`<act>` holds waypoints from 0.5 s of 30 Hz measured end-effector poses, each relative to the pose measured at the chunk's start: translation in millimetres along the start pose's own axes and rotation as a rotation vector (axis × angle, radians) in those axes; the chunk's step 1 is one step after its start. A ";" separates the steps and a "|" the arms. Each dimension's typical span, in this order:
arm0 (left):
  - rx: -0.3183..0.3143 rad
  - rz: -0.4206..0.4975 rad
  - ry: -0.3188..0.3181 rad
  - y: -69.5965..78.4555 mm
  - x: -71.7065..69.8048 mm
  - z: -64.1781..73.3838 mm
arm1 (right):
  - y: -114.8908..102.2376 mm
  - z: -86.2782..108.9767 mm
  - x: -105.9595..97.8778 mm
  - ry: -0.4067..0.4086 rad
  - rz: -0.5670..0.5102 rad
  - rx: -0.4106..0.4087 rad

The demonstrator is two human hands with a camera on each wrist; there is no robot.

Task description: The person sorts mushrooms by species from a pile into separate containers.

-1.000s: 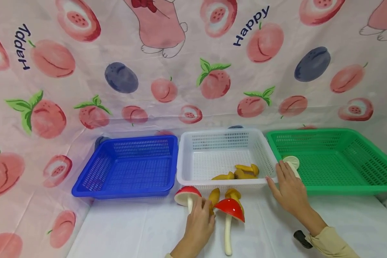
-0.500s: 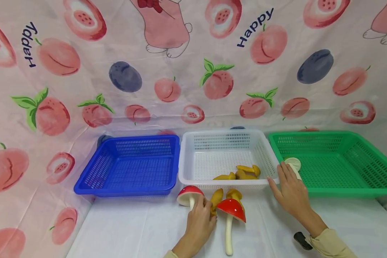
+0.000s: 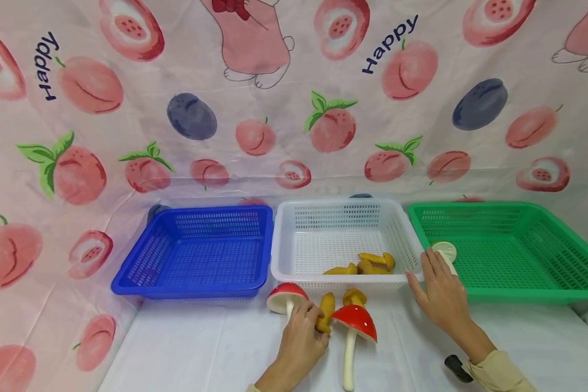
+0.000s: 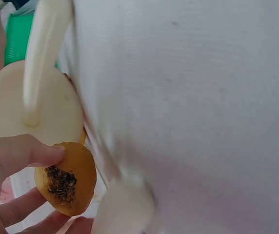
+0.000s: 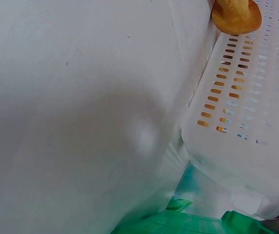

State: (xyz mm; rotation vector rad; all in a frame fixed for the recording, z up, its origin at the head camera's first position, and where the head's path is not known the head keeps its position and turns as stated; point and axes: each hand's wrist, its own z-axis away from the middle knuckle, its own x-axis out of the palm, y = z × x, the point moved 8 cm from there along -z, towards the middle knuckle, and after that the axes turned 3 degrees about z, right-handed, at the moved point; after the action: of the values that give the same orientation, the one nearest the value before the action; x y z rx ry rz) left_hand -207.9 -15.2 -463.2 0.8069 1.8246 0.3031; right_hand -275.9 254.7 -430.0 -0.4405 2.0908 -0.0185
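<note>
My left hand (image 3: 302, 333) pinches a yellow-brown mushroom (image 3: 327, 309); in the left wrist view the thumb and fingers hold this mushroom (image 4: 67, 178) by its dark-specked stem end. Left of the hand lies a red-capped mushroom (image 3: 287, 293) with white underside, its stem partly hidden by the fingers. To the right, another red-capped mushroom (image 3: 355, 322) leans in front of a second yellow-brown one (image 3: 355, 297). My right hand (image 3: 443, 294) rests, fingers extended, over the adjoining rims of the white basket (image 3: 284, 275) and green basket (image 3: 519, 294). A white mushroom (image 3: 445, 251) lies beside its fingertips inside the green basket.
Several yellow mushrooms (image 3: 372, 265) lie in the white basket. At left stands a blue basket (image 3: 191, 291). A dark object (image 3: 458, 368) sits by the right sleeve. Behind the baskets hangs a peach-patterned cloth (image 3: 274, 109).
The pinched yellow-brown mushroom has shifted slightly toward me. The red-capped mushroom beside it has moved a little to the right. My right hand stays on the basket rims.
</note>
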 end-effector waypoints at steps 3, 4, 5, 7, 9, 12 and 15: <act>0.003 0.056 -0.006 1.4 -4.7 1.6 | 0.5 0.3 -0.9 0.016 0.004 -0.002; 0.003 0.074 -0.009 1.8 -6.2 2.4 | 0.3 0.4 -1.4 0.020 0.006 -0.003; -0.003 0.085 -0.015 2.0 -7.4 3.1 | 0.2 0.4 -1.6 0.023 0.007 -0.005; 0.000 0.106 -0.014 3.6 -11.4 4.6 | -0.3 0.3 -2.1 0.024 0.007 -0.003; 0.013 0.139 -0.004 5.6 -16.8 5.3 | -0.7 0.1 -2.0 0.024 0.009 -0.004; 0.024 0.188 -0.004 8.4 -24.7 5.8 | 0.3 0.3 -1.8 0.020 0.007 -0.003; 0.024 0.224 -0.019 9.8 -33.1 5.9 | 1.0 0.3 -0.9 0.017 0.006 -0.002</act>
State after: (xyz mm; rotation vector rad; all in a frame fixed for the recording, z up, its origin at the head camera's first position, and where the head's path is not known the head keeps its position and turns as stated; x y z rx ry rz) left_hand -192.1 -30.6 -436.0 1.0304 1.7254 0.4160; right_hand -275.5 256.1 -429.6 -0.4369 2.1093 -0.0171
